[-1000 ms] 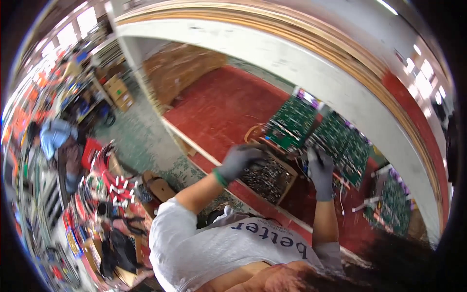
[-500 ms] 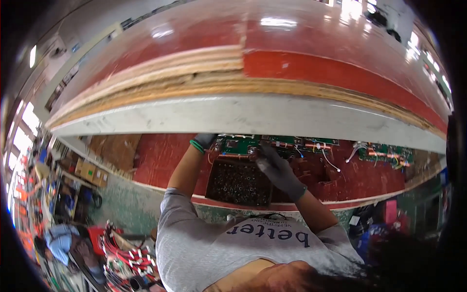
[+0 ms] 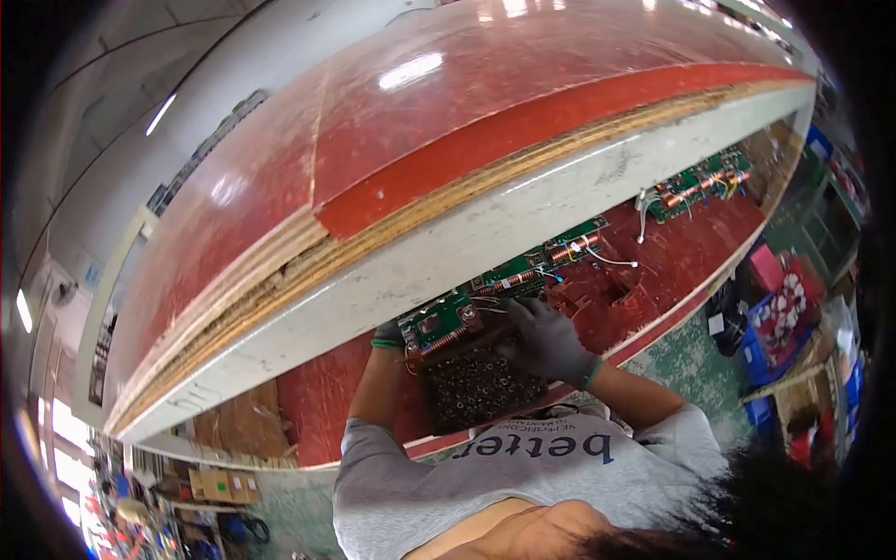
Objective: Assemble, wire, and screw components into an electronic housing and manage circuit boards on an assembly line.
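My left hand, in a grey glove with a green cuff, is at the left end of a green circuit board with copper coils. The grey beam hides its fingers, so I cannot tell whether it grips the board. My right hand, gloved the same way, hovers by the right rim of a dark box of small metal nuts. Its fingers stretch toward the board with the thumb apart, and I see nothing between them. Another board with a copper coil and thin wires lies beyond its fingertips.
The grey beam of a red tabletop overhangs the boards. Reddish-brown parts lie right of my right hand on the red lower shelf. Another coil board lies far right. Blue bins stand beyond the shelf.
The view has turned, so the bench now slants up to the right. My right hand has drawn back from the board toward the box of nuts. My left hand stays at the board's left end.
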Demonstrator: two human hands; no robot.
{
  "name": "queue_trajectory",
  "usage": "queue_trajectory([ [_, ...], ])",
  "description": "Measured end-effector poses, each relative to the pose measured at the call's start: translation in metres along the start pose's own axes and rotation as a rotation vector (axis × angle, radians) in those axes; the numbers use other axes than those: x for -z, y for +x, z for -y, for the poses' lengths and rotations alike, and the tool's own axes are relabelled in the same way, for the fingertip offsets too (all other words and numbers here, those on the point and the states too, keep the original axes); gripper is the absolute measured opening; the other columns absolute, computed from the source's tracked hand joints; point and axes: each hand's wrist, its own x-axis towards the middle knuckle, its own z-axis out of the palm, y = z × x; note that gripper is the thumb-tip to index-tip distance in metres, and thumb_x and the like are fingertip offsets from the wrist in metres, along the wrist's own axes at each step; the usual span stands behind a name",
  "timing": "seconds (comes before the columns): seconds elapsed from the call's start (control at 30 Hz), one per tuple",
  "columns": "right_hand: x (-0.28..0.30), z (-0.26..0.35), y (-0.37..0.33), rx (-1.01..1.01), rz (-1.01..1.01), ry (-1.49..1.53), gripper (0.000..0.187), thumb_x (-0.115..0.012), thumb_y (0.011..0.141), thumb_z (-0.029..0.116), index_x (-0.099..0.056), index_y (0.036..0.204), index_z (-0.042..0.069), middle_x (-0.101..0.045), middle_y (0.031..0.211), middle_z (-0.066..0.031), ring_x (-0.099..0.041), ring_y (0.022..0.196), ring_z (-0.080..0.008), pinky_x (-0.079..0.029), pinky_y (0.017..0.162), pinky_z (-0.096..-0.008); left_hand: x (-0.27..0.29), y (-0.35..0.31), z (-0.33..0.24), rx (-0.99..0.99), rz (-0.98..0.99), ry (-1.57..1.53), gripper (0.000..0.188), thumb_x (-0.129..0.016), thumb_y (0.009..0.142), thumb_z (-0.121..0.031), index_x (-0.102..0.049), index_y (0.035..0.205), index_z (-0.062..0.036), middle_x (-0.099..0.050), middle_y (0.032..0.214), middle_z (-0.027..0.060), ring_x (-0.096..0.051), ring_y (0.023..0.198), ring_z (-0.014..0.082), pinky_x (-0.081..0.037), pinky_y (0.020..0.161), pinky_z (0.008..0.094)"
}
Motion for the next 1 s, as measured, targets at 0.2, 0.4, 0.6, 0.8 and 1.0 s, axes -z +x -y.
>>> queue_trajectory([
  [0.2,-0.028,-0.009,-0.057,-0.357,0.196,0.146,0.078,-0.063,0.081,0.032,-0.025,0.146,0.012,-0.052,0.118,-0.0257,-0.058,0.099,-0.0444,-0.052,0.077,-0.0498,-0.022,-0.039,-0.047,-0.11,-0.131,-0.055,0.065,-0.054,0.082,-0.045,-0.048,0.13,-0.0007,-0.058,0.123,0.0167,-0.057,0.111,0.0341,-0.047,0.096,0.0504],
  [0.4,-0.049,-0.028,-0.052,-0.262,0.171,0.147,0.069,-0.054,0.086,0.025,-0.024,0.146,0.01,-0.054,0.117,-0.0241,-0.062,0.091,-0.0417,-0.052,0.071,-0.0499,-0.007,-0.091,-0.106,-0.265,-0.155,-0.015,0.069,-0.053,0.082,-0.048,-0.046,0.134,-0.0038,-0.054,0.13,0.0168,-0.054,0.116,0.0345,-0.043,0.101,0.0514],
  [0.6,-0.064,-0.036,-0.026,-0.127,0.061,0.14,0.064,-0.052,0.087,0.024,-0.028,0.145,0.012,-0.056,0.116,-0.0258,-0.061,0.089,-0.0425,-0.053,0.07,-0.0477,-0.012,-0.185,-0.132,-0.217,-0.176,0.025,0.068,-0.054,0.081,-0.049,-0.047,0.132,-0.0053,-0.06,0.12,0.0177,-0.063,0.098,0.0343,-0.053,0.085,0.0522],
  [0.8,-0.022,-0.031,-0.024,-0.105,0.207,0.279,0.057,-0.052,0.093,0.036,-0.037,0.139,0.007,-0.057,0.118,-0.0254,-0.062,0.096,-0.0389,-0.052,0.078,-0.0464,-0.102,-0.24,-0.039,-0.709,-0.834,0.732,0.056,-0.05,0.088,-0.044,-0.047,0.132,-0.009,-0.056,0.125,0.0112,-0.054,0.112,0.0235,-0.043,0.102,0.0433],
  [1.0,0.073,-0.049,-0.07,-0.131,0.237,1.008,0.065,-0.051,0.094,0.049,-0.042,0.136,0.001,-0.054,0.127,-0.0203,-0.052,0.119,-0.0249,-0.041,0.101,-0.0368,-0.118,-0.221,0.046,-0.229,-0.609,0.241,0.058,-0.052,0.085,-0.046,-0.049,0.126,-0.0062,-0.06,0.114,0.0112,-0.058,0.105,0.0248,-0.05,0.088,0.0411],
])
